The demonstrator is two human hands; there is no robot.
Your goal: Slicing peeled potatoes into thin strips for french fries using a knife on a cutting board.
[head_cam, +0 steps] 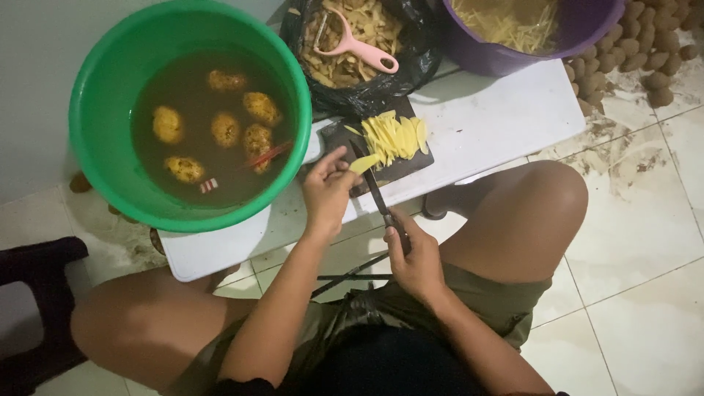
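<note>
Your left hand (pixel 328 192) pinches a potato slice (pixel 364 163) in its fingers, steadying it on the cutting board (pixel 389 172) on the tabletop (pixel 484 125), while your right hand (pixel 418 260) grips the knife (pixel 375 192), blade angled beside the slice.

Glossy green plastic basin (pixel 95 95); dark matt cutting board (pixel 400 167); smooth pink plastic peeler (pixel 359 48).

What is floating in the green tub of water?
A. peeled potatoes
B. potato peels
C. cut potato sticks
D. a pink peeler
A: round peeled potatoes sit in the brownish water of the green tub, while the pink peeler lies on the peels in the black bag.
</note>
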